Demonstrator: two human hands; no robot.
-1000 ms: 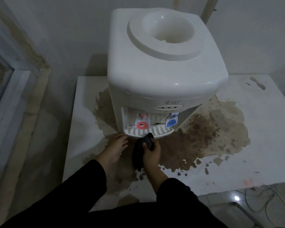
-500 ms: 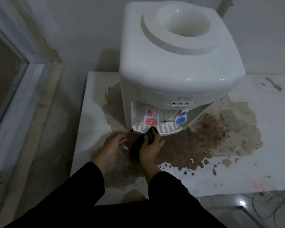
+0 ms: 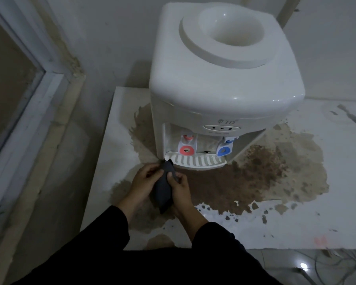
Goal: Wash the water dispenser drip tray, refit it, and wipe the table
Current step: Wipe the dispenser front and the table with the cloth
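Both hands now meet on the dark cloth (image 3: 164, 188); half a second ago only the right hand (image 3: 180, 189) held it while the left hand (image 3: 145, 182) lay flat on the desk (image 3: 103, 161) beside the dispenser's corner; now the left has come over and its fingers curl round the cloth's left edge, the right pinching it from the other side; the cloth's tip sits just by the left end of the drip tray (image 3: 195, 161), which is seated in the water dispenser (image 3: 214, 89) under the red tap (image 3: 186, 150) and blue tap (image 3: 224, 151); so the tray looks refitted, and I judge the cloth is being gathered or folded for wiping; the brown stain (image 3: 245, 182) spread across the desk remains untouched; both forearms, in black sleeves, reach forward close together.
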